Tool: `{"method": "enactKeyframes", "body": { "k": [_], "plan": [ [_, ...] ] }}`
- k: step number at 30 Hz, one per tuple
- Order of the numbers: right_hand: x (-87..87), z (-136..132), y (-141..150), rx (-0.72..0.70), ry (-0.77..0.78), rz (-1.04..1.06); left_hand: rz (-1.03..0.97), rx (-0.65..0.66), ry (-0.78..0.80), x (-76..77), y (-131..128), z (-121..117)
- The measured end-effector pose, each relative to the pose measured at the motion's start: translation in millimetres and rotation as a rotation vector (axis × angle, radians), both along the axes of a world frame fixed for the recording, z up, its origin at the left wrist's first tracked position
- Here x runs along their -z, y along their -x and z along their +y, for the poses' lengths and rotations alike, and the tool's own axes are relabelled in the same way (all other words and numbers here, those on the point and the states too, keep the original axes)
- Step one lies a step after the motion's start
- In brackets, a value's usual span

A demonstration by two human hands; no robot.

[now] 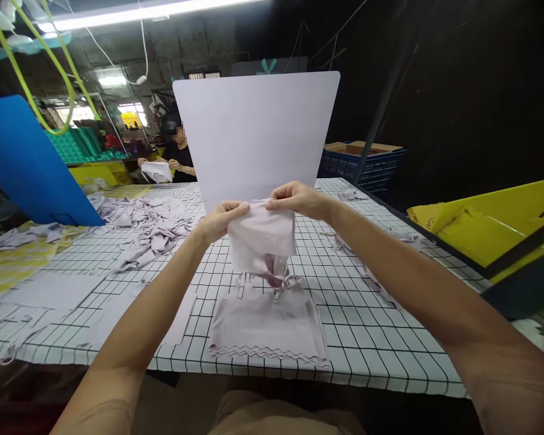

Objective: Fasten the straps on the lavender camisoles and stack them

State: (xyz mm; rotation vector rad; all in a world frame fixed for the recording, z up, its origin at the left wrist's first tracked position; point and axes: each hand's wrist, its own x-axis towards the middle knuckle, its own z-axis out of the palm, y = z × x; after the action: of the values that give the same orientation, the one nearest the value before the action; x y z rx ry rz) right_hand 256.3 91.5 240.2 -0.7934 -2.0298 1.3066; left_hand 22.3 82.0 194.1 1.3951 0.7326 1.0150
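Between my two hands hangs a pale lilac strappy garment (262, 235), lifted above the table, its lower part and thin straps drooping. My left hand (220, 222) pinches its upper left edge between thumb and fingers. At the upper right edge, my right hand (299, 200) grips the cloth the same way. Directly below lies a flat stack of matching garments (267, 326) with wavy hems toward me and straps at the far end. Whether the hanging straps touch the stack, I cannot tell.
A grid-patterned cloth covers the table (344, 326). Loose lilac garments (158, 232) are heaped at the left. A white upright board (258, 133) stands ahead, a blue board (31, 160) at left. Another person (179, 157) holds similar cloth. Blue crates (362, 163) stand behind right.
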Motion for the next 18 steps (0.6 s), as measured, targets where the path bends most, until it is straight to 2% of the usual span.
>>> {"method": "enactKeyframes", "body": {
  "k": [4,8,12,14,15,18],
  "plan": [
    [-7.5,2.0,-40.7,0.041,0.046,-0.036,-0.007,-0.108,-0.045,-18.7,16.9,-2.2],
    [-10.7,3.0,-65.0,0.113,0.059,-0.003,0.078,-0.101,-0.135,-33.6,32.1,-1.1],
    [-10.9,5.1,-75.0,0.209,0.081,0.282,0.294,-0.008,-0.170,-34.8,42.1,2.5],
    [-9.9,5.9,-76.7,0.237,0.072,0.372,0.303,-0.009,-0.175,-33.3,43.2,4.1],
    [-9.2,6.1,-77.0,0.237,0.072,0.352,0.280,-0.022,-0.176,-33.0,42.7,4.4],
    [-6.0,5.8,-76.5,0.186,0.078,0.121,0.240,-0.030,-0.167,-34.5,40.2,3.7]
  ]
}}
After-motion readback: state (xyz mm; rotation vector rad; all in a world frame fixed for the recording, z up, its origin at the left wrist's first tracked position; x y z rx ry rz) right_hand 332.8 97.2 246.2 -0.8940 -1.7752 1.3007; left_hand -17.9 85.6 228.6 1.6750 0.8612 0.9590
